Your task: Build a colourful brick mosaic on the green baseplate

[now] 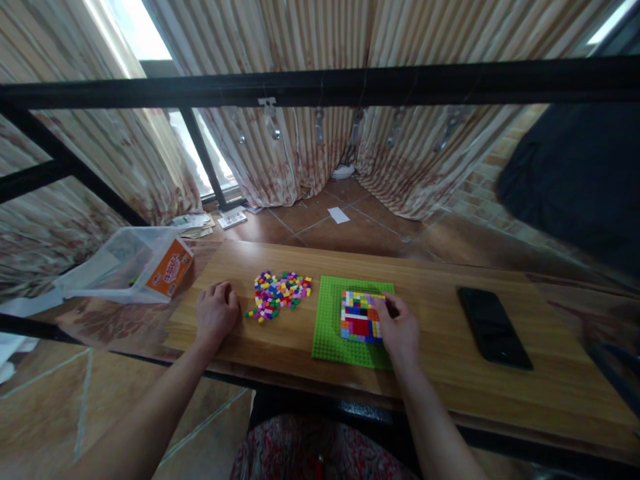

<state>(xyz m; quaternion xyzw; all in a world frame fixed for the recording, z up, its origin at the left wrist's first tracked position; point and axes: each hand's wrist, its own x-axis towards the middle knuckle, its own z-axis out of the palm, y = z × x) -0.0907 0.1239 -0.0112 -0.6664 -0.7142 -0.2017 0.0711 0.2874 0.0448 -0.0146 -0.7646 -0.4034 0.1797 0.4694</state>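
Both forearms enter from the lower edge of the head view, bare to the elbow, and converge slightly toward the middle. The left hand lies palm down with the fingers curled loosely under, knuckles raised, wrist straight and in line with the forearm; it grips nothing. The right hand is also palm down, wrist slightly bent inward, fingers drawn together and pointing to the left, with the fingertips pressed down at the forward edge of the hand. Whether anything is pinched between them cannot be made out. The two hands are well apart, at about the same reach from the body
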